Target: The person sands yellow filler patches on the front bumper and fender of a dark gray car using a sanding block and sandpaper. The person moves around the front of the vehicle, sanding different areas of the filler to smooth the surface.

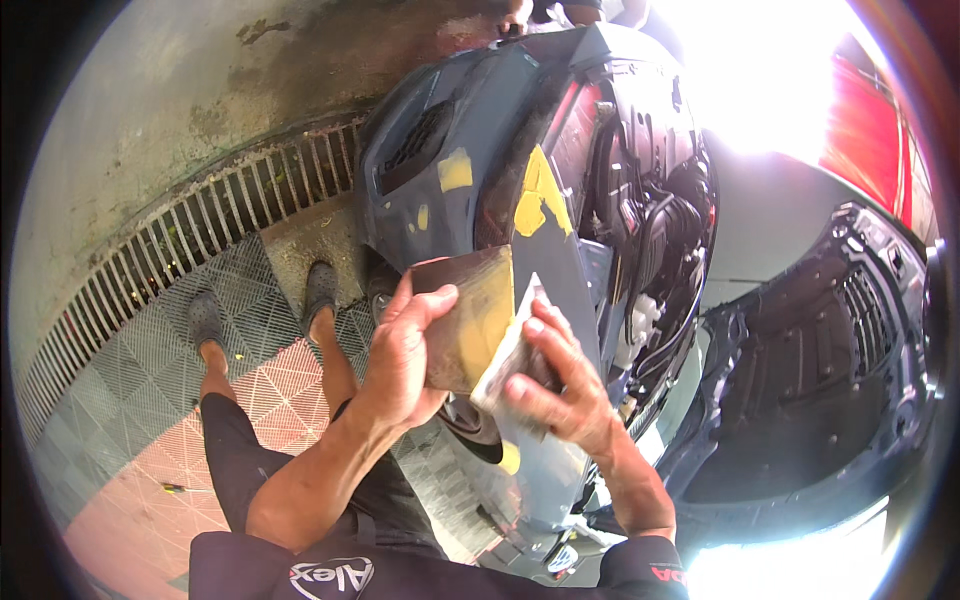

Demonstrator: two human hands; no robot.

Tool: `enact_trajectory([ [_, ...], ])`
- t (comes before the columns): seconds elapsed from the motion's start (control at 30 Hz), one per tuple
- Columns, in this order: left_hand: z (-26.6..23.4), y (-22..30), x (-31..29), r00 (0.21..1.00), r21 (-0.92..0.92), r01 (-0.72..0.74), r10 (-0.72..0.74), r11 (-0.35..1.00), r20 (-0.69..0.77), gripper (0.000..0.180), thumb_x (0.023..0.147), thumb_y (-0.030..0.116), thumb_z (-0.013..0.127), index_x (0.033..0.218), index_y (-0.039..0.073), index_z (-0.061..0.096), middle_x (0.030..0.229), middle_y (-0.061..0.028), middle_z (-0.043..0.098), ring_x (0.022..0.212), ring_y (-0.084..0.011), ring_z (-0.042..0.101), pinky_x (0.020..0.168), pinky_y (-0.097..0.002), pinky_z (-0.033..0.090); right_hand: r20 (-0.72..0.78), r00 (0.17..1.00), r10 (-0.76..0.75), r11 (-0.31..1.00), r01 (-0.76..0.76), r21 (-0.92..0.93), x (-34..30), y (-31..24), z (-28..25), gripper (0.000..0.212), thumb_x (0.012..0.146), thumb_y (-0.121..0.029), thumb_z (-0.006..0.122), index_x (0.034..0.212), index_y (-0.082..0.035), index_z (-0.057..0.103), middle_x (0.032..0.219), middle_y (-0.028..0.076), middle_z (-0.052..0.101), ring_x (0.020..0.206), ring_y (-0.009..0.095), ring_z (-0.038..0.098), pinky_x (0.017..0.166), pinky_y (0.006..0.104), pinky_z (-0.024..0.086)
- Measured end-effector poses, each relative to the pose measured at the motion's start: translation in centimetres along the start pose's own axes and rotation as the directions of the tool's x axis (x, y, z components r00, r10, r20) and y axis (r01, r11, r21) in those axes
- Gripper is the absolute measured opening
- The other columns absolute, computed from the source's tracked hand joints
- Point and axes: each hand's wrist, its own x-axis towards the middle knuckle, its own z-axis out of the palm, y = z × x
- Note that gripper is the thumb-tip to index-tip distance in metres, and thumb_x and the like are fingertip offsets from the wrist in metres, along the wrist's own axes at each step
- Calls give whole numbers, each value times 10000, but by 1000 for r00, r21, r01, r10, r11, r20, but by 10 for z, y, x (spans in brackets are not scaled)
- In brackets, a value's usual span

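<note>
Over a car's matte dark-grey front fender (pixel 560 268), the left hand (pixel 402 345) pinches a flat, brown, yellow-smeared square sheet (pixel 462 335), thumb on top; the right hand (pixel 567 390) has bent fingers closed on a pale-edged grey pad (pixel 503 352) (material undetermined) at the sheet's lower right edge. The step in hand is judged to be working sheet and pad together; the next move calls for a steady left grip. Beyond lies a bright yellow patch (pixel 538 197); rightward, the exposed black engine bay (pixel 655 230) limits hand room.
</note>
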Motion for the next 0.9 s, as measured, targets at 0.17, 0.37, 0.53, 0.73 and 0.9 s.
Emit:
enact_trajectory([
  [0.17, -40, 60, -41, 989, 131, -120, 130, 984, -69, 386, 1118, 177, 588, 1489, 70, 578, 1323, -105, 750, 1122, -209, 785, 956, -379, 675, 113, 988, 100, 814, -16, -581, -24, 14, -16, 838, 765, -91, 930, 1547, -254, 679, 1608, 167, 596, 1501, 458, 579, 1278, 670, 419],
  [0.37, -264, 74, -45, 937, 356, 49, 80, 933, -340, 432, 1078, 239, 636, 1471, 75, 561, 1353, -97, 692, 1249, -237, 703, 1092, -406, 575, -10, 993, 116, 475, -65, -877, 39, 78, -34, 941, 716, 102, 763, 1581, -257, 666, 1568, 148, 621, 1506, 403, 563, 1303, 585, 418],
  [0.53, -405, 40, -53, 901, 548, 127, 134, 827, -412, 427, 1054, 249, 646, 1416, 28, 596, 1269, -109, 719, 1107, -236, 724, 1011, -384, 586, 25, 996, 90, 380, -11, -925, 82, 134, -27, 784, 837, 26, 748, 1544, -306, 685, 1509, 114, 627, 1493, 360, 560, 1282, 573, 439],
  [0.73, -451, 12, -41, 896, 634, 211, 112, 744, -430, 508, 1032, 249, 665, 1468, -1, 589, 1275, -112, 725, 1109, -220, 718, 1009, -373, 580, 25, 997, 75, 337, -1, -942, 109, 161, -26, 700, 917, 4, 771, 1521, -344, 709, 1500, 72, 644, 1464, 323, 585, 1271, 495, 471],
  [0.9, -456, 10, -39, 899, 649, 259, 68, 715, -433, 500, 1038, 243, 660, 1474, 6, 593, 1281, -109, 722, 1129, -213, 709, 1022, -365, 570, 41, 996, 80, 356, 10, -935, 111, 176, -25, 710, 937, -15, 771, 1547, -368, 692, 1521, 71, 642, 1482, 330, 579, 1278, 501, 483],
])
